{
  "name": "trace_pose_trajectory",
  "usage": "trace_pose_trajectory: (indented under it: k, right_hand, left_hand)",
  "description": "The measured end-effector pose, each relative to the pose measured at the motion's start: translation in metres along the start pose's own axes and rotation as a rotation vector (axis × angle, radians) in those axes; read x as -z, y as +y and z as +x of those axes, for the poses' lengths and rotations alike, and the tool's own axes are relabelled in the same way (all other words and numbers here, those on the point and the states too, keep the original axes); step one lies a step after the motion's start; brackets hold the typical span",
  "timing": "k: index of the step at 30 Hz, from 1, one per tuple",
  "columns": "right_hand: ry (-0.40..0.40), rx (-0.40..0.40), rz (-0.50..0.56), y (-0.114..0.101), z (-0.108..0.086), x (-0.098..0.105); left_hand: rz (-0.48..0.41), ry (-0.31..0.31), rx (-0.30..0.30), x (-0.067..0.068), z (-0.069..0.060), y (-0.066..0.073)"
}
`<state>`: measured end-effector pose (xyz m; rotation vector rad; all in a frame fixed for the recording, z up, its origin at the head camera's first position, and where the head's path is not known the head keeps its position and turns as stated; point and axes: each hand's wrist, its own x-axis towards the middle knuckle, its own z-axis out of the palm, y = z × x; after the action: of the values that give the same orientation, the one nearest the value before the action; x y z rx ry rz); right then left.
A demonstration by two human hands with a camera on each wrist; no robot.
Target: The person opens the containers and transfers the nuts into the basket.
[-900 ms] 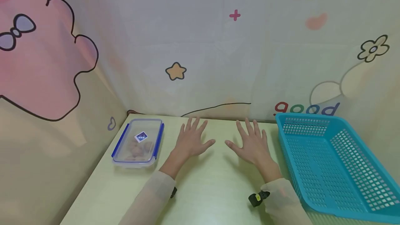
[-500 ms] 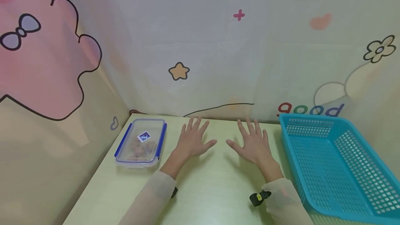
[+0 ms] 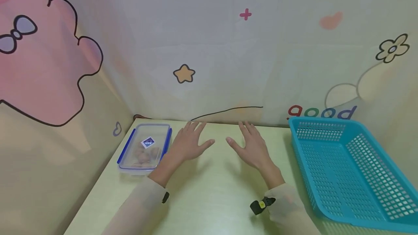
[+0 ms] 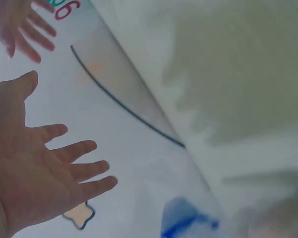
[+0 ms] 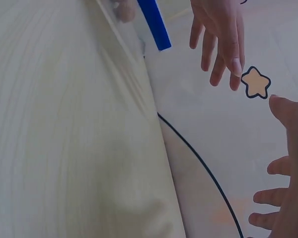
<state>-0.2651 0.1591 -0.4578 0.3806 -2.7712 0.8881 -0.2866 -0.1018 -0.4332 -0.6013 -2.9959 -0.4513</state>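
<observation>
My left hand [image 3: 188, 144] hovers over the table with fingers straight and thumb spread, holding nothing. Just left of it lies a clear plastic food container [image 3: 138, 155] with blue side clips, a lid and a diamond label; several roundish, brownish-pink items show dimly through the lid. My right hand [image 3: 254, 148], also with straight fingers and thumb out, is in the air over the table between the left hand and a blue plastic basket [image 3: 298, 166]. In the left wrist view the left palm [image 4: 39, 173] shows bare; the right wrist view shows part of the right hand [image 5: 293, 173].
The pale table [image 3: 209, 198] meets a printed cloth backdrop [image 3: 215, 53] at the rear, and cloth also hangs along the left. The blue basket stands on the right of the table, its mesh floor visible. A dark strap [image 3: 262, 205] sits on the right wrist.
Both hands have shifted left, the left one closer to the food container. Their fingers have drawn somewhat nearer together. The container and basket stay in place on the table.
</observation>
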Motion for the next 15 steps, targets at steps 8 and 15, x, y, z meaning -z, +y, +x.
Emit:
trace_pose_trajectory:
  k: [8,15]
  right_hand:
    - [0.013,0.004,0.140,-0.034,0.011,-0.016]
    - [-0.012,0.081,0.154,-0.057,0.015,-0.051]
  left_hand:
    - [-0.071,0.057,0.067,0.047,-0.017,-0.035]
    - [-0.080,0.045,0.153,0.067,-0.034,-0.089]
